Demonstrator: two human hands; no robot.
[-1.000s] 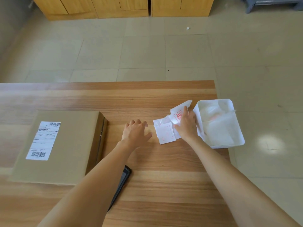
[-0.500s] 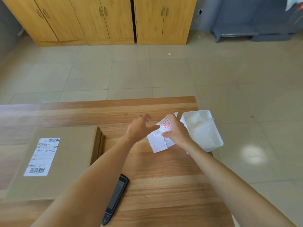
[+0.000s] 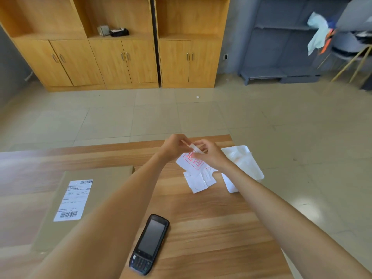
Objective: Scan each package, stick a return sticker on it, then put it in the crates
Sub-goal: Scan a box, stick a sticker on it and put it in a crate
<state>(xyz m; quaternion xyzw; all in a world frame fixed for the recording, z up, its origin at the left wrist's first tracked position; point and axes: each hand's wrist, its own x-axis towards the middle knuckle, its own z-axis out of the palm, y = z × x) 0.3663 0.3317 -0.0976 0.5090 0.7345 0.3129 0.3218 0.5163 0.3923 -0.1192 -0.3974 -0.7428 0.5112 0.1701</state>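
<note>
A flat cardboard package (image 3: 96, 198) with a white shipping label (image 3: 73, 200) lies on the left of the wooden table (image 3: 211, 228). My left hand (image 3: 174, 147) and my right hand (image 3: 210, 155) are raised together above the far table edge, both pinching a white return sticker (image 3: 193, 161) printed with red characters. Under them lie several more white stickers (image 3: 198, 181). A black handheld scanner (image 3: 150, 244) rests on the table between my forearms.
A white plastic tray (image 3: 244, 168) holding clear backing sheets sits at the table's right edge. Beyond the table are tiled floor, wooden cabinets (image 3: 120, 57) and a dark grey shelf (image 3: 281, 47) at the back right.
Both hands have lifted off the table with one sticker and come together on it. My head has tilted up, bringing the cabinets and the whole scanner into view.
</note>
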